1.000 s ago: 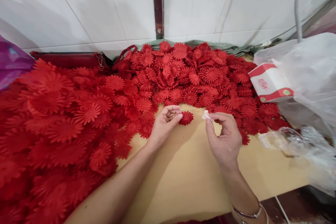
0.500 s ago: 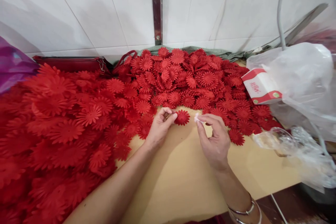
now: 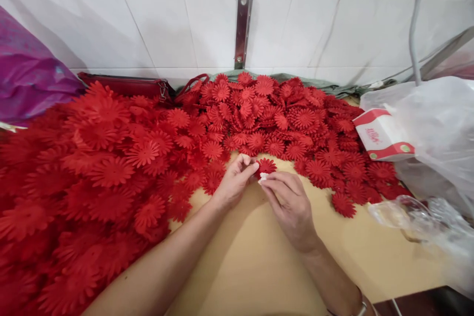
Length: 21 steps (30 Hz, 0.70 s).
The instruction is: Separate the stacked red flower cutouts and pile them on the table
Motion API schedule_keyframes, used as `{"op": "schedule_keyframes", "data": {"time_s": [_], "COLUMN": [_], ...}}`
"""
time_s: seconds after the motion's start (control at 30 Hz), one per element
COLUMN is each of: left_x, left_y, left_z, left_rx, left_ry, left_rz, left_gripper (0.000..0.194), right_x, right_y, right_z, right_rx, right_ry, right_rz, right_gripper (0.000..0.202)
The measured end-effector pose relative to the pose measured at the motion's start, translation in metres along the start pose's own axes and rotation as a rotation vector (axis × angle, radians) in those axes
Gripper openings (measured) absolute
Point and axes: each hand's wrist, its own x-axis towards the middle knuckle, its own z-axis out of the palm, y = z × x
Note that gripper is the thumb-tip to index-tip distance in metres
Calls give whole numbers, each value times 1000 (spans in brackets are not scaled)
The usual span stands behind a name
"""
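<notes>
Centrally, left hand [image 3: 233,185] pinches a red flower [image 3: 266,165]; right hand [image 3: 291,205] pinches a white piece [image 3: 263,176] over bare tabletop [image 3: 259,256].

Right hand [image 3: 291,205] has closed the gap: I had it well apart from the flower [image 3: 265,165] a second ago, and now its white piece [image 3: 263,176] touches the flower's near edge. Left hand [image 3: 235,182] has kept its pinch on the flower. My view has shifted slightly.

we've got bright red flowers [image 3: 111,173] everywhere, a tiny white piece [image 3: 263,176], our tan bench [image 3: 259,266], white wall tiles [image 3: 155,15], purple bag [image 3: 25,79], red-and-white box [image 3: 383,136]
</notes>
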Motion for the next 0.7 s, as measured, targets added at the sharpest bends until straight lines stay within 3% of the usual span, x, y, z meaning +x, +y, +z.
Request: {"op": "schedule_keyframes", "data": {"time_s": [0.1,0.27,0.43,0.7], "left_x": [0,3,4,-1], "left_y": [0,-3,-2,-2], "left_z": [0,-2,-3,7], "left_rx": [7,-23,-98,-208], "left_ry": [-16,65,108,224], "left_rz": [-5,51,38,-20], "left_gripper": [50,50,45,21], "right_x": [0,-4,-14,-17], "right_y": [-1,8,30,39], "right_z": [2,-7,-19,-31], "right_rx": [-17,-17,-308,-392], "right_ry": [-36,76,-134,-201], "right_rz": [-17,100,293,257], "right_gripper": [21,18,8,11]}}
